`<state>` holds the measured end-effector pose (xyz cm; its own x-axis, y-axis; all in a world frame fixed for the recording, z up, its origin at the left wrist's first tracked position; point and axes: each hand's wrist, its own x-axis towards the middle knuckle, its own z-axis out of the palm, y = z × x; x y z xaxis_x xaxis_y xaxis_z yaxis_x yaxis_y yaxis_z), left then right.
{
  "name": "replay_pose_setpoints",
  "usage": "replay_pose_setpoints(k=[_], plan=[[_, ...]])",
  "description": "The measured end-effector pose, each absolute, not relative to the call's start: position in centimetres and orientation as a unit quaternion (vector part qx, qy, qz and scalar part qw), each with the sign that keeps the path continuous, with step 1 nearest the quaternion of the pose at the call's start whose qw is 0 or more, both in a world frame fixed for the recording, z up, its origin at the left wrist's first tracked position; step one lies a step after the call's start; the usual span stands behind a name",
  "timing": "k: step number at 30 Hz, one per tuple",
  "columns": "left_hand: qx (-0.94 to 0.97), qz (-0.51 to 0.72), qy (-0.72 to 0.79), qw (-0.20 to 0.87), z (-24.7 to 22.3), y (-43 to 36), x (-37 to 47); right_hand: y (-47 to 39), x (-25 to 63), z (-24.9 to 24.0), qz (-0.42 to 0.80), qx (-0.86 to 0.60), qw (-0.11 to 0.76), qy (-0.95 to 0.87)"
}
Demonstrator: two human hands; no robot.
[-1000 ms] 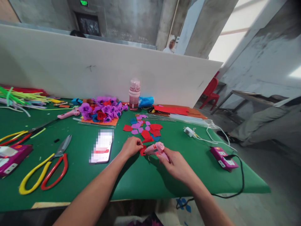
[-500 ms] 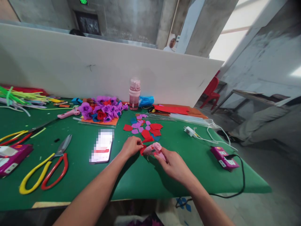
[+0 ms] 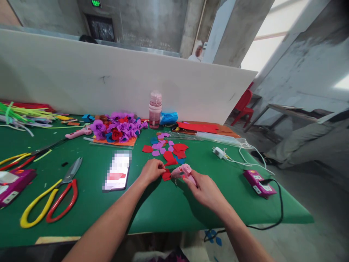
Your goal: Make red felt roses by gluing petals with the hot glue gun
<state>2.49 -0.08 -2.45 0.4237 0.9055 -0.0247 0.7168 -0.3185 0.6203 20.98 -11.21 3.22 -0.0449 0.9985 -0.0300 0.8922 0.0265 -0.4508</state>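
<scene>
My left hand pinches the edge of a small red petal low over the green table. In my right hand is a pink glue gun, its nozzle pointing left at the petal's right side. Just beyond my hands lie loose red petals, with purple petals and a few blue ones among them. A phone with a lit screen rests left of my left hand.
Scissors lie at the left, near a purple power strip. Purple and red paper flowers stand behind the phone, beside a pink bottle. Another power strip and a white plug are at the right.
My right hand has moved the glue gun slightly right, away from my left hand. More of the red petal shows between them. The whole view has shifted a little.
</scene>
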Motion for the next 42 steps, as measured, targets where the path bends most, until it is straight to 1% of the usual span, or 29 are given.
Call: replay_pose_setpoints(k=[3,6,9,12,15,18,21,24,25,26,27,28,30,32,33,36,39,42], plan=[[0.799,0.166,0.504,0.282,-2.4,-0.1,2.5,-11.2,21.2,3.0,0.171,-0.678,0.152,-0.699],[0.796,0.165,0.507,0.285,-2.4,-0.1,2.5,-11.3,21.9,3.0,0.197,-0.673,0.191,-0.687],[0.792,0.166,0.51,0.293,-2.5,-0.1,2.6,-11.5,23.1,3.1,0.299,-0.654,0.259,-0.644],[0.785,0.174,0.51,0.307,-2.2,0.0,2.5,-11.4,24.7,3.0,0.415,-0.632,0.337,-0.561],[0.761,0.212,0.512,0.338,-1.2,-0.2,2.2,-10.3,26.9,1.9,0.45,-0.639,0.384,-0.493],[0.72,0.281,0.507,0.382,0.6,-0.5,1.4,-8.7,29.4,0.1,0.387,-0.684,0.387,-0.482],[0.686,0.33,0.49,0.425,3.1,-0.9,0.5,-7.4,31.5,-1.4,0.26,-0.728,0.312,-0.553],[0.665,0.363,0.467,0.457,5.7,-1.1,-0.1,-7.0,32.0,-1.3,0.127,-0.773,0.231,-0.576],[0.66,0.368,0.461,0.464,6.5,-1.1,-0.2,-7.0,31.5,-0.8,0.088,-0.786,0.225,-0.569],[0.659,0.37,0.457,0.469,7.2,-1.0,-0.2,-7.0,30.6,-0.2,0.054,-0.792,0.238,-0.559],[0.66,0.37,0.454,0.47,7.7,-0.8,-0.2,-6.8,29.4,0.6,0.038,-0.778,0.275,-0.563],[0.663,0.368,0.452,0.47,8.0,-0.6,-0.1,-6.5,27.8,1.4,0.063,-0.739,0.324,-0.587],[0.67,0.367,0.451,0.462,8.0,0.1,0.1,-5.4,24.1,2.7,0.207,-0.63,0.412,-0.625],[0.683,0.365,0.452,0.443,7.3,1.0,0.4,-3.6,20.5,3.4,0.354,-0.537,0.455,-0.616],[0.684,0.368,0.455,0.435,6.8,1.4,0.5,-2.5,18.9,3.5,0.393,-0.518,0.468,-0.599],[0.669,0.385,0.464,0.434,4.8,2.3,0.6,0.1,15.9,2.6,0.426,-0.539,0.449,-0.571],[0.668,0.375,0.479,0.43,3.1,2.7,0.5,1.1,15.2,1.2,0.434,-0.556,0.428,-0.565],[0.666,0.376,0.479,0.431,2.1,2.7,0.5,0.9,15.8,0.3,0.44,-0.553,0.443,-0.551]])
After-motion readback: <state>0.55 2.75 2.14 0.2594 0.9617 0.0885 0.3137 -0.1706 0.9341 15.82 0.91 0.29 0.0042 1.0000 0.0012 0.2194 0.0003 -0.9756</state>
